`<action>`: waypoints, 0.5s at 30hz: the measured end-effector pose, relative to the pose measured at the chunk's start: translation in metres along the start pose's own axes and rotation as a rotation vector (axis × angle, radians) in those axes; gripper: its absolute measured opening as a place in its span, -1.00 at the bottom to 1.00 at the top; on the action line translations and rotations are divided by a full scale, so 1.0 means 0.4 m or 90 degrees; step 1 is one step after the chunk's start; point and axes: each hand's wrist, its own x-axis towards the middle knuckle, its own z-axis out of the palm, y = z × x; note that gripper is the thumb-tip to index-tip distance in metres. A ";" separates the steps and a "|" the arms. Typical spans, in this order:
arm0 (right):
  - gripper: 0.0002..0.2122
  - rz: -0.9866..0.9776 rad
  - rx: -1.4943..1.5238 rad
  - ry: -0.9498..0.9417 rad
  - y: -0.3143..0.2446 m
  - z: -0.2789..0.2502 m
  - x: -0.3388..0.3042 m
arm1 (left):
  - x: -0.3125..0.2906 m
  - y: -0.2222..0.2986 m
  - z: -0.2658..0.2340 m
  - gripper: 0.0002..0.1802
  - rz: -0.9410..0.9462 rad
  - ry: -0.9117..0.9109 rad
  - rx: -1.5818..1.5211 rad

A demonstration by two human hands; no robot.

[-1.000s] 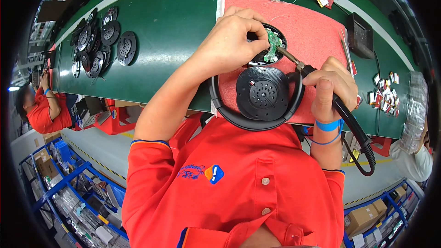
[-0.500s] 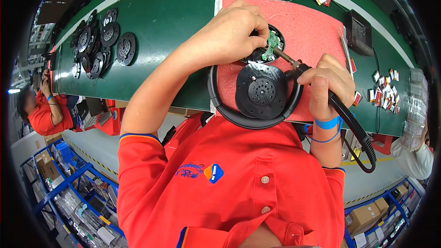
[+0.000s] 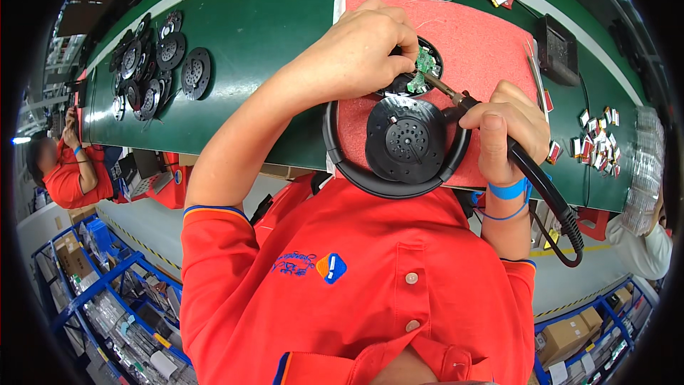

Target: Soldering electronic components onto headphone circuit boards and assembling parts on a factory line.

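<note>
Inside a black ear cup [image 3: 396, 90], a green circuit board [image 3: 426, 63] is lying exposed; right of the cup, a soldering iron [image 3: 531, 170] is slanting.

Shirt [image 3: 370, 314]: red | Sleeves [image 3: 219, 249]: short, edged in blue and orange | Collar [image 3: 320, 368]: red, same edging | Placket [image 3: 416, 303]: pale round buttons [image 3: 411, 279] | Emblem [image 3: 332, 268]: orange-and-blue diamond, blue script [image 3: 296, 265] beside | Right wristband [image 3: 507, 190]: blue, thin blue cord [image 3: 501, 220] below

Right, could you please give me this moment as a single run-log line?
left hand: beside green circuit board, grip unclear | right hand: gripping soldering iron, tip at circuit board | headphones: on pink foam mat
</note>
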 end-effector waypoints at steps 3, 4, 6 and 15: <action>-0.69 0.002 0.000 0.005 0.000 0.001 -0.002 | -0.001 0.001 0.001 -0.89 0.002 -0.001 0.005; -0.69 0.001 0.002 0.003 0.000 0.001 -0.001 | -0.002 0.001 0.002 -0.89 0.007 0.003 0.009; -0.69 -0.001 0.003 0.002 0.000 0.000 -0.001 | -0.001 0.004 -0.002 -0.89 -0.002 -0.007 0.007; -0.69 -0.001 -0.004 0.000 0.000 0.001 -0.001 | -0.002 0.005 0.000 -0.88 -0.004 -0.002 0.018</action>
